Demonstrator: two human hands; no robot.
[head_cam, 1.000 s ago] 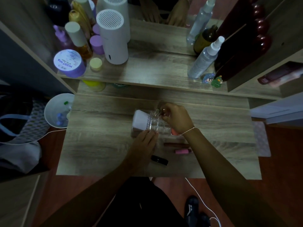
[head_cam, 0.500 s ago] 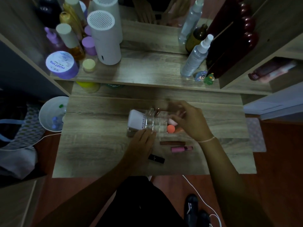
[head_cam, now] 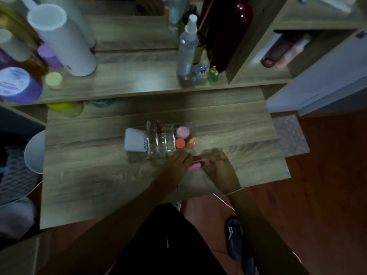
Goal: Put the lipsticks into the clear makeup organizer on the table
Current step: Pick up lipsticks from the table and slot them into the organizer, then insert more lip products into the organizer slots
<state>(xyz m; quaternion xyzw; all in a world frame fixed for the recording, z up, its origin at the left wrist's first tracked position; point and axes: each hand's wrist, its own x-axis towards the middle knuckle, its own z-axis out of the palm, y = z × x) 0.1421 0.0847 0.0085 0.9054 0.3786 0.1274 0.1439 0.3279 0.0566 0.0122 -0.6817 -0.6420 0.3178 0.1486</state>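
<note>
**Both hands meet at the pink lipstick, just in front of the organizer**

On the wooden worktop (head_cam: 99, 175), near its middle, stands the clear makeup organizer (head_cam: 164, 142), its small square cells open upward. A white container (head_cam: 135, 139) fills its left end. A dark lipstick (head_cam: 158, 125) stands upright in one of the rear cells. At the right end sit a pink round cap (head_cam: 182, 132) and, just in front of it, an orange round cap (head_cam: 180, 143), with a slim orange piece (head_cam: 191, 142) leaning beside them.

Just in front of the organizer's right half, the two hands come together. The left hand (head_cam: 175, 165) reaches in from the lower left, its fingers curled down onto the left end of a pink lipstick (head_cam: 196, 165) that lies flat on the worktop. The right hand (head_cam: 220, 167) comes from the right with fingers bent over the same tube's other end. A brown lipstick (head_cam: 197, 158) lies just behind the pink one, between it and the organizer. The picture is blurred here, so whether either hand truly grips a tube or only touches it cannot be told.

On the shelf (head_cam: 129, 80) behind stand a spray bottle (head_cam: 186, 48), a white cylinder (head_cam: 63, 40), a purple jar (head_cam: 17, 86) and two small figurines (head_cam: 206, 73)
</note>
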